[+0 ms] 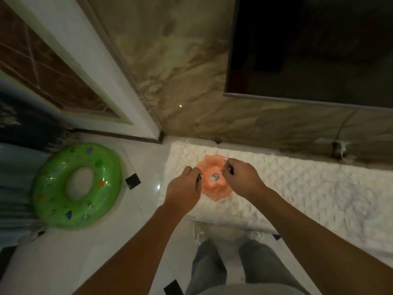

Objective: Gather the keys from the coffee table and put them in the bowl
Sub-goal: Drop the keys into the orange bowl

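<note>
An orange bowl (215, 191) with a wavy rim stands on a white quilted surface (297, 188). Small silvery keys (213, 177) lie in its middle. My left hand (185, 188) hovers at the bowl's left rim, fingers closed on a small dark key (198, 178). Over the right rim, my right hand (242, 177) pinches a thin metal key (225, 165) whose tip sticks out above the fingers. Both hands hide parts of the rim.
A green inflatable swim ring (78, 186) lies on the white tiled floor to the left. A dark television screen (308, 50) hangs on the marbled wall behind. A wall socket with a cable (340, 149) sits at the right. My legs and shoes stand below.
</note>
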The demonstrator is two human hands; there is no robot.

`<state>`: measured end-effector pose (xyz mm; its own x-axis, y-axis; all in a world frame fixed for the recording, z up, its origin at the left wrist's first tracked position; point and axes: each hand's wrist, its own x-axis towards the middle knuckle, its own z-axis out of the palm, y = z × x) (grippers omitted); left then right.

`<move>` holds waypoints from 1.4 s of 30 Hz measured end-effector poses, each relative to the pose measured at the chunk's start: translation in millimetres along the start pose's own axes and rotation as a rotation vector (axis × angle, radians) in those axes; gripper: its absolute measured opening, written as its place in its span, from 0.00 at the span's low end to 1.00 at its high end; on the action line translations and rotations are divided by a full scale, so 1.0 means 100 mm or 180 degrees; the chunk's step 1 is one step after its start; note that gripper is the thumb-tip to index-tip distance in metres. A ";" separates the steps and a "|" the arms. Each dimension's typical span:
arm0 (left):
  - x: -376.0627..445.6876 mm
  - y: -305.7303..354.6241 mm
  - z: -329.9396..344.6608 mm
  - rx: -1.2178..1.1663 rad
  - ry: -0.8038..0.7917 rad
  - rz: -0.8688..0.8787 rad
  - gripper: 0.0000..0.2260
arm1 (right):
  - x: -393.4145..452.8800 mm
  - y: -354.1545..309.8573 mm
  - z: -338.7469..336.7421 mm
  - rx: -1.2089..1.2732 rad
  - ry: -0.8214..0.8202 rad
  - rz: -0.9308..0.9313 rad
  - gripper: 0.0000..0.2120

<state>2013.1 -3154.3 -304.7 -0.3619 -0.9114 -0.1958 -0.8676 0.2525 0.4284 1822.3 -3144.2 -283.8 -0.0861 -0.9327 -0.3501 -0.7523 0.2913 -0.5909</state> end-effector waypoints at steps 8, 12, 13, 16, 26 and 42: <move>0.11 -0.34 0.54 -0.0320 -0.0217 -0.0060 0.08 | 0.12 0.36 0.63 0.0179 0.0046 0.0521 0.15; 0.21 -0.54 0.96 -0.0384 -0.0253 -0.0147 0.09 | 0.32 0.71 1.07 0.0437 -0.0028 0.0687 0.15; 0.25 -0.59 1.07 -0.0401 -0.0279 -0.0182 0.09 | 0.39 0.80 1.19 0.0508 -0.0007 0.0743 0.16; 0.38 -0.75 1.42 -0.0455 -0.0369 -0.0268 0.08 | 0.58 1.06 1.51 0.0632 0.0061 0.0920 0.17; 0.71 -1.07 2.45 -0.0494 -0.0472 -0.0471 0.11 | 1.03 1.73 2.20 0.0943 0.0188 0.0906 0.14; 1.10 -1.11 2.75 0.1237 -0.0813 0.0665 0.13 | 1.18 2.04 2.28 0.0404 -0.0215 0.0578 0.06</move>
<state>1975.7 -3193.3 -616.6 -0.5709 -0.7324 -0.3711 -0.8130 0.5673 0.1310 1807.4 -3146.1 -611.6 -0.1655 -0.8474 -0.5045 -0.6399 0.4815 -0.5988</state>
